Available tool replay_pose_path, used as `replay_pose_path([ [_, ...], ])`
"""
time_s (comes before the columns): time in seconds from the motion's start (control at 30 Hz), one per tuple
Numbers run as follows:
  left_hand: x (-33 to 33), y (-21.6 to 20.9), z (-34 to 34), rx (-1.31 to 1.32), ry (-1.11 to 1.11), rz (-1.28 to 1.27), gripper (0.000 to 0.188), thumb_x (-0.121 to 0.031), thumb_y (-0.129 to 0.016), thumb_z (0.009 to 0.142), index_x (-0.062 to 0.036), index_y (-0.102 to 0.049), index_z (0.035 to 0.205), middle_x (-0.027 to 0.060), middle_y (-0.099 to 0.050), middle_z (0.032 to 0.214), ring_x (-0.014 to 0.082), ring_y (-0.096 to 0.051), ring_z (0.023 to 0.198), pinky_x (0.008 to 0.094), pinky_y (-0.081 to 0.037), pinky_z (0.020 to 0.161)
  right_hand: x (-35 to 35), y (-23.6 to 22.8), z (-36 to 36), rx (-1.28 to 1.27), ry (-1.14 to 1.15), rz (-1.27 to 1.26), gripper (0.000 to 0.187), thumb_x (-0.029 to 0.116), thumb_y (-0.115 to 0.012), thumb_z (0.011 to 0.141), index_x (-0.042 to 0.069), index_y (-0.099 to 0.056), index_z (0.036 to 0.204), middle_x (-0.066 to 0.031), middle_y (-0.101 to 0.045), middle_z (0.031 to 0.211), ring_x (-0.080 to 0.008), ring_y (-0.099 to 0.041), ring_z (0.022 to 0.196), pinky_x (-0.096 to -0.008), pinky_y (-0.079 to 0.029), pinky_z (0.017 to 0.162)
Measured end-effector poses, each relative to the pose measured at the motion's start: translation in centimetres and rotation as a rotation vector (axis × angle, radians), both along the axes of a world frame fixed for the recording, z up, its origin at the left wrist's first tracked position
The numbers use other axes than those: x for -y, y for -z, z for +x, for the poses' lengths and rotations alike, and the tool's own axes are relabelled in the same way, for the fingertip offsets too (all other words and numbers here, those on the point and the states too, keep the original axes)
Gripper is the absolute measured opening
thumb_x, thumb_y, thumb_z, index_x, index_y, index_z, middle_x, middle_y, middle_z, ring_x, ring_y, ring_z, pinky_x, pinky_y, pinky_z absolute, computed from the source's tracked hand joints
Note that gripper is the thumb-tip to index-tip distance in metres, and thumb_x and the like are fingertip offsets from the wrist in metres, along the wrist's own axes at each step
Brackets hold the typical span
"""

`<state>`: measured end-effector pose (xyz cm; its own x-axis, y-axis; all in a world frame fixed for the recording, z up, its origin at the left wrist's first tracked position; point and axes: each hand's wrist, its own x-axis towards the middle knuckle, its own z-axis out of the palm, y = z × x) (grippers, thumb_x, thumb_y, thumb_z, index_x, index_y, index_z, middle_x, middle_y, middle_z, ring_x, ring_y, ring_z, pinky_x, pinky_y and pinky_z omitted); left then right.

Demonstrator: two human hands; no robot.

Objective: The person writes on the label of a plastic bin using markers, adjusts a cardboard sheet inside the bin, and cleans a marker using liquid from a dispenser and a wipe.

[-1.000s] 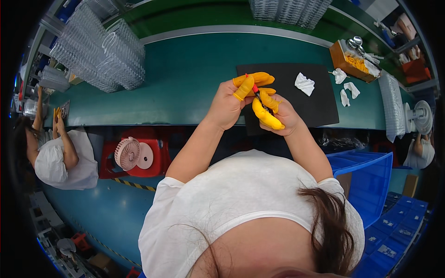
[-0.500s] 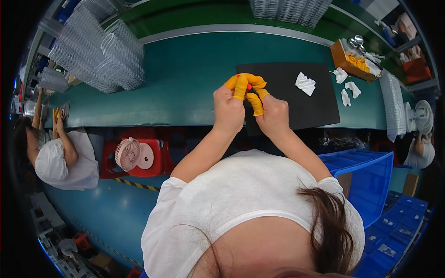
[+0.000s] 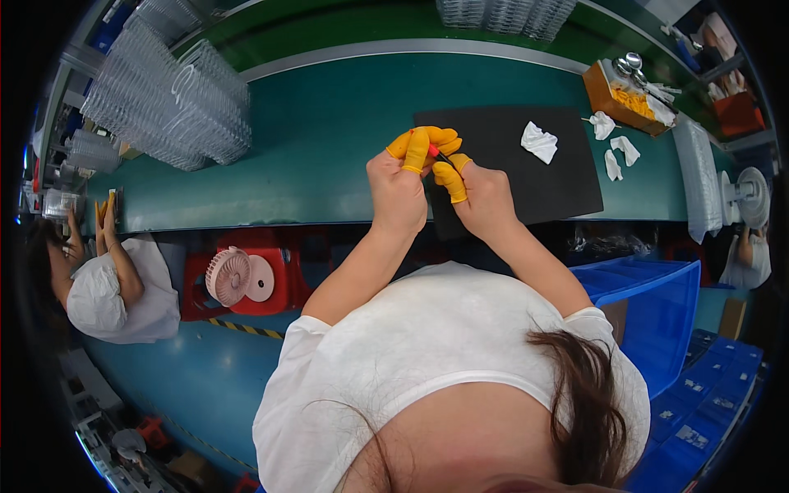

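Above the left edge of a black mat, both hands work on a slim red-and-black thing, whose exact kind I cannot make out. My left hand is closed on its red end, and yellow finger covers hide much of it. My right hand, also in yellow finger covers, pinches near the dark end, which runs down toward its fingers. A crumpled white cloth lies on the mat, to the right of my hands.
Small white scraps lie right of the mat, near an orange-brown box with yellow finger covers and spoon-like metal tools. Stacked clear plastic trays stand on the left. A blue bin is by my right side. A co-worker sits at far left.
My hands have drawn slightly apart, the left shifting a little left. More of the red-and-black thing shows between them. The co-worker's hands at far left have moved a little.
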<state>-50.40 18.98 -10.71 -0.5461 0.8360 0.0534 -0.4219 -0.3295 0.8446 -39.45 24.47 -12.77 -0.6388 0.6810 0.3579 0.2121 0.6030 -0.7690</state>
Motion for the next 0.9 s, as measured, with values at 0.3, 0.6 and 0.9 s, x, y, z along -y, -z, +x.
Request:
replay_pose_path([
  [0.3, 0.3, -0.4, 0.4, -0.089, -0.031, -0.032, 0.025, -0.017, -0.051, 0.092, 0.0067, -0.059, 0.095, 0.0183, -0.063, 0.093, 0.0258, -0.063, 0.084, 0.0338, -0.052, 0.078, -1.6, -0.6, 1.4, -0.189, -0.428, -1.292, 0.029, 0.027, -0.053, 0.09, -0.001, -0.061, 0.083, -0.0114, -0.056, 0.058, -0.0148, -0.052, 0.048, -0.0266, -0.044, 0.049],
  [0.6, -0.5, 0.2, 0.7, -0.067, -0.093, -0.054, 0.025, -0.016, -0.051, 0.091, 0.0071, -0.058, 0.096, 0.019, -0.063, 0.095, 0.0262, -0.063, 0.086, 0.0355, -0.052, 0.079, 0.0, 0.9, 0.3, -0.041, 0.186, 0.362, 0.018, 0.015, -0.069, 0.076, 0.0, -0.06, 0.075, -0.0103, -0.054, 0.056, -0.0245, -0.055, 0.044, -0.0296, -0.043, 0.041],
  [0.9, -0.2, -0.3, 0.1, -0.009, 0.089, 0.126, 0.024, -0.017, -0.05, 0.092, 0.0051, -0.06, 0.097, 0.0176, -0.064, 0.097, 0.0264, -0.063, 0.089, 0.0362, -0.051, 0.082, -0.6, -0.9, 2.0, -0.338, -0.39, -1.27, 0.029, 0.025, -0.048, 0.094, -0.001, -0.062, 0.092, -0.0022, -0.055, 0.066, -0.0062, -0.048, 0.052, -0.0214, -0.039, 0.048],
])
